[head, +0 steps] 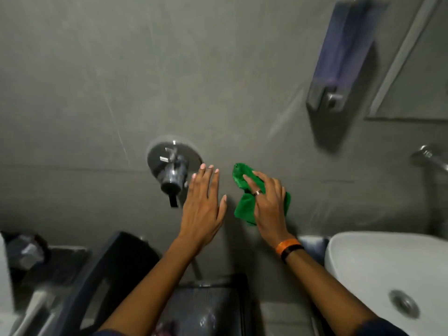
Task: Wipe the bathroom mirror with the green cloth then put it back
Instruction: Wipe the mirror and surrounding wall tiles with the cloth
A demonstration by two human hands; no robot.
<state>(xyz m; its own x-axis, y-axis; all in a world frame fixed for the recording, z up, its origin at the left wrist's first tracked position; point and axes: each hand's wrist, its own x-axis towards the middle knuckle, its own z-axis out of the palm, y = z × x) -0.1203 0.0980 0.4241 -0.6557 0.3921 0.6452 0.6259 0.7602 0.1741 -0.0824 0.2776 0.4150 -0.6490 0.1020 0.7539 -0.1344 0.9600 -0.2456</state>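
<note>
The green cloth [244, 204] is bunched in front of the grey wall, near the middle of the view. My right hand [268, 202] grips it, fingers curled over the top, with a ring and an orange wristband showing. My left hand [204, 204] is held flat and holds nothing, its fingers apart, just left of the cloth and beside the wall tap. Only a corner of the mirror [417, 76] shows, at the upper right edge, far from both hands.
A chrome wall tap [173, 168] with a round plate sticks out left of my left hand. A soap dispenser [339, 64] hangs at upper right. The white basin [378, 267] sits at lower right below another tap [429, 157]. A dark plastic chair [114, 267] stands below.
</note>
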